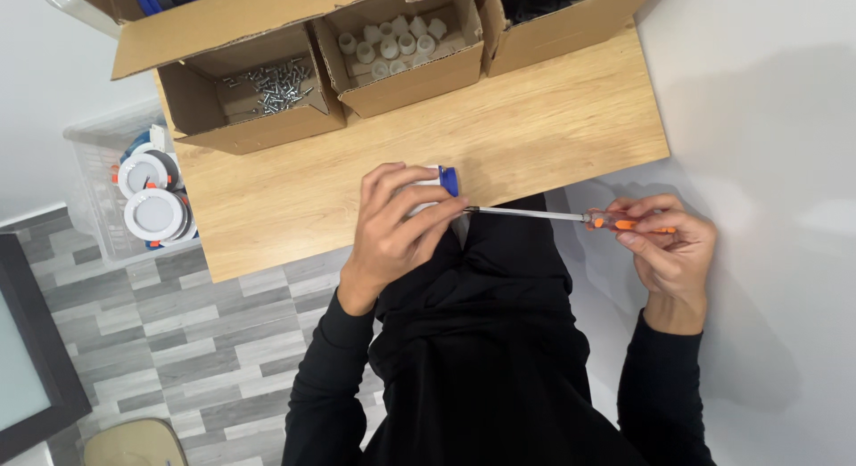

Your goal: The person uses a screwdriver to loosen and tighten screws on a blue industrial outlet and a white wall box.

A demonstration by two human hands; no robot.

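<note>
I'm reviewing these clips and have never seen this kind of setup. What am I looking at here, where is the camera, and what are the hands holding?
There is no machine: a person in black sleeves works with bare hands, and the one camera sits on their head, looking down. The left hand grips a small white part with a blue piece at the edge of a wooden table. The right hand holds an orange-handled screwdriver, its tip pointing at that part. On the table stand open cardboard boxes: one with screws, one with white fittings. Beside the table, a clear bin holds round white lamps.
</note>
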